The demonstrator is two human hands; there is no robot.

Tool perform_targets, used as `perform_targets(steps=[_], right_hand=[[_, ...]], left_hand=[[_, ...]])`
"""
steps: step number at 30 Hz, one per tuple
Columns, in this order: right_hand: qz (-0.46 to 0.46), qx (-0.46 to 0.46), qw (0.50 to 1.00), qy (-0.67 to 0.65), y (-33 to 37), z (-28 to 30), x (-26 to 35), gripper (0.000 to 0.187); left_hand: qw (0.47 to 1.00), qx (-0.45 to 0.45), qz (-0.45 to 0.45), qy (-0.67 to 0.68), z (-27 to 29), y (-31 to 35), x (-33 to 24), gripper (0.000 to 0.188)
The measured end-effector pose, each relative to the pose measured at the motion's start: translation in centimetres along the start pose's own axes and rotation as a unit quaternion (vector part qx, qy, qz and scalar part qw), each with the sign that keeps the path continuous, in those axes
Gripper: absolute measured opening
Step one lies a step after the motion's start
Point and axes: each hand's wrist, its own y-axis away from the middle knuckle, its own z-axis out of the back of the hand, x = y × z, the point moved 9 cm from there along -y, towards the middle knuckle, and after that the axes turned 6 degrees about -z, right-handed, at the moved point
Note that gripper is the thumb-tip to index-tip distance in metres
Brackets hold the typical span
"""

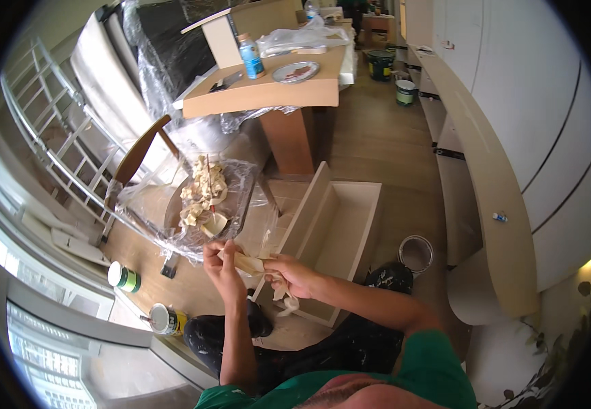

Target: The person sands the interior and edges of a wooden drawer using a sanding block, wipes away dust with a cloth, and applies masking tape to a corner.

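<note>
My left hand (pixel 220 262) and my right hand (pixel 295 273) are close together in front of me, a strip of cream masking tape (pixel 246 264) stretched between them. The left fingers pinch one end of the strip. My right hand is closed on the other end, and a loose crumpled tail hangs below it. Just beyond my hands is a chair draped in clear plastic (pixel 237 198), with a heap of crumpled cream tape (pixel 203 187) lying on its seat. A long, open-topped pale drawer box (pixel 370 211) stands on the floor beside my right hand.
A wooden table (pixel 241 102) farther off holds a blue-labelled bottle (pixel 250 58) and a round metal lid (pixel 295 72). Paint cans (pixel 166 319) stand by the window at left. A metal ladder (pixel 57 123) leans behind the chair. An open can (pixel 416 253) sits right of the drawer.
</note>
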Motion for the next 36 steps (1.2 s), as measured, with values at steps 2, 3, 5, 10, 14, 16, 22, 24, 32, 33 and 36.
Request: perform_targets(steps=[2, 3, 5, 10, 14, 16, 22, 24, 32, 33, 36], right_hand=[[0.083, -0.030, 0.996, 0.024, 1.1, -0.1, 3.7, 0.024], [0.135, -0.055, 0.989, 0.036, 1.6, 0.5, 5.5, 0.026], [0.241, -0.075, 0.965, 0.074, 3.2, -0.2, 8.9, 0.028], [0.415, -0.111, 0.869, 0.247, 4.6, -1.0, 9.5, 0.032], [0.460, -0.065, 0.856, 0.227, 6.0, -1.4, 10.5, 0.029], [0.496, -0.041, 0.849, 0.178, 7.8, -3.1, 12.2, 0.027], [0.492, 0.054, 0.842, 0.216, 8.4, -6.0, 9.6, 0.056], [0.474, 0.025, 0.830, 0.294, 5.9, -5.6, 7.1, 0.065], [0.367, -0.082, 0.669, 0.641, 6.2, -6.2, 7.7, 0.049], [0.442, -0.110, 0.626, 0.634, 6.5, -5.9, 7.6, 0.041], [0.435, -0.152, 0.598, 0.656, 5.9, -5.1, 7.0, 0.039]], left_hand=[[0.996, 0.017, -0.030, -0.080, 1.9, 0.0, 0.5, 0.012], [0.998, 0.025, 0.031, -0.044, 2.0, 0.7, 2.4, 0.013], [0.987, 0.038, 0.155, 0.020, 2.6, 2.8, 5.5, 0.017], [0.863, 0.128, 0.445, 0.203, -2.3, 11.7, 11.2, 0.040], [0.678, 0.011, 0.573, 0.461, -2.4, 15.0, 14.4, 0.062], [0.658, 0.045, 0.590, 0.466, -0.6, 15.7, 16.8, 0.075], [0.742, 0.090, 0.481, 0.458, -6.0, 13.9, 11.8, 0.079], [0.780, 0.151, 0.389, 0.466, -6.5, 10.4, 9.2, 0.078], [0.936, 0.119, 0.260, 0.207, -4.0, 3.5, 5.7, 0.052], [0.939, 0.119, 0.256, 0.196, -4.5, 4.0, 5.7, 0.038], [0.952, 0.085, 0.224, 0.189, -4.0, 4.9, 5.7, 0.030]])
